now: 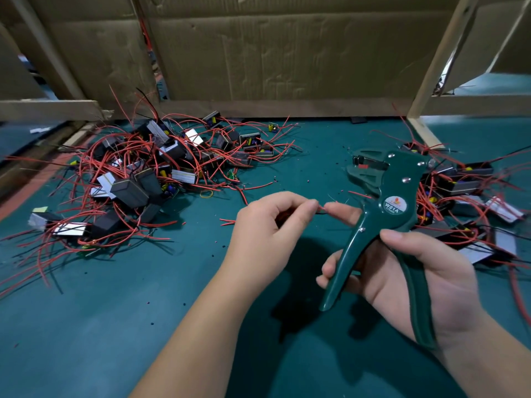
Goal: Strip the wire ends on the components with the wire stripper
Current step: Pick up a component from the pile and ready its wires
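Pinching a thin red wire (322, 208) between thumb and forefinger, the person's left hand (270, 225) is held just above the green mat (129, 326), its other fingers curled in over the palm. Something dark and red shows in the hollow of that hand, but I cannot tell what it is. The right hand (419, 274) grips the wire stripper (393, 202). Its thumb lies over 1 handle, the lower fingers wrap round the other, and the forefinger reaches out past the tool to meet the wire's end, touching the left fingertips. The stripper is dark green, held upright with its head up and turned to the left, and its 2 handles are spread apart. A round label marked W01A sits near the pivot. The wire lies below and to the left of the tool's head, apart from it.

Behind the hands lie 2 heaps of small black boxy parts with tangled red and black leads. The left heap (143, 170) sprawls well off to the left, and the right heap (471, 193) sits just behind the stripper. A yellow rubber band (207, 193) lies at the near edge of the left heap, and tiny dark scraps dot the mat. Cardboard sheets (287, 53) stand at the back, braced by pale wooden battens (434, 67).
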Tool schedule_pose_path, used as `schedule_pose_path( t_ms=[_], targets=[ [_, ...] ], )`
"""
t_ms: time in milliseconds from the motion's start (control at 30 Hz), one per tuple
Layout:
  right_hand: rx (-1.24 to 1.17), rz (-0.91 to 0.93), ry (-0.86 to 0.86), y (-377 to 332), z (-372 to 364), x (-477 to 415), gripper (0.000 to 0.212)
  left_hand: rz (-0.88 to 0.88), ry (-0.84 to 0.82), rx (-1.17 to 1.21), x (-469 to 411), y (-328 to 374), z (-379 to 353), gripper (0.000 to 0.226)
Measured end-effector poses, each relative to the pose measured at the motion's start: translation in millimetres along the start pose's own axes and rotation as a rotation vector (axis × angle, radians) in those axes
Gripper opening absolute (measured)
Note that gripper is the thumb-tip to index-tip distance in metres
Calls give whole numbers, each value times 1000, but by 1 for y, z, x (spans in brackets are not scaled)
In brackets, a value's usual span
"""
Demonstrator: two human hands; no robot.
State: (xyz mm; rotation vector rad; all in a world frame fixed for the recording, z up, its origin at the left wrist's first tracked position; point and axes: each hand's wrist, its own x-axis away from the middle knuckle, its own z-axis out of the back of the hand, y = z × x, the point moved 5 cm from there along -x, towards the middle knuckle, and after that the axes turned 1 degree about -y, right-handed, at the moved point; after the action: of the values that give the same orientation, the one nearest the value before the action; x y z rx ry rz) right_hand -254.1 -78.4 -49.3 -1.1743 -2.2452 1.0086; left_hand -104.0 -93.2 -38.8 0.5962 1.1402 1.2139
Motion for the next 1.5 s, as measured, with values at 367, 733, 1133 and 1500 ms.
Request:
schedule_pose_path(
  t_ms=[367,733,1133,1500],
  targets=[
    [-281,-270,-304,7,-15,2,44,68,50,277,-2,1,8,21],
    [-227,-335,-325,4,-9,4,40,-11,79,-53,0,2,11,24],
    [-197,-342,-334,4,-8,4,41,-2,141,-102,-1,0,17,24],
    [-140,-382,-282,10,-9,6,36,-77,72,-174,0,-1,9,21]
  ],
)
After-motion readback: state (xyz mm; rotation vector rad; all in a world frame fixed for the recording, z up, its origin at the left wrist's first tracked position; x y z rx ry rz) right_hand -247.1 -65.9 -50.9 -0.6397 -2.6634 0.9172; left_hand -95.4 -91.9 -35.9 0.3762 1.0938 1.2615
